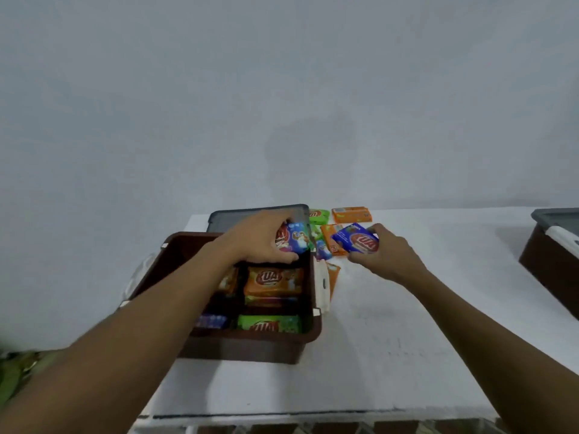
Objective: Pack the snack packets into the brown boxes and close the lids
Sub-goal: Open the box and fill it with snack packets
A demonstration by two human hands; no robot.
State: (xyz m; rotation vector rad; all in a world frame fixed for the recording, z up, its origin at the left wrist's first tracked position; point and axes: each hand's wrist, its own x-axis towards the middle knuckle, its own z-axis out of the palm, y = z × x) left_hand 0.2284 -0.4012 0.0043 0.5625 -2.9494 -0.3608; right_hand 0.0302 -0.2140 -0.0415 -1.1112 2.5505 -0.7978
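An open brown box [250,347] stands on the white table [376,355], holding several orange, green and blue snack packets. My left hand [260,239] hovers over the box's far end, shut on a blue snack packet [296,238]. To the right of the box, my right hand [385,258] grips another blue snack packet [357,239] just above the table. Loose packets lie beyond: a green packet [319,216], an orange packet [351,214] and more orange and blue ones between my hands.
The box's grey lid [250,214] lies behind it. A white latch [322,285] hangs on the box's right side. A second brown box with a grey lid [554,245] stands at the table's right edge. A plain wall is behind.
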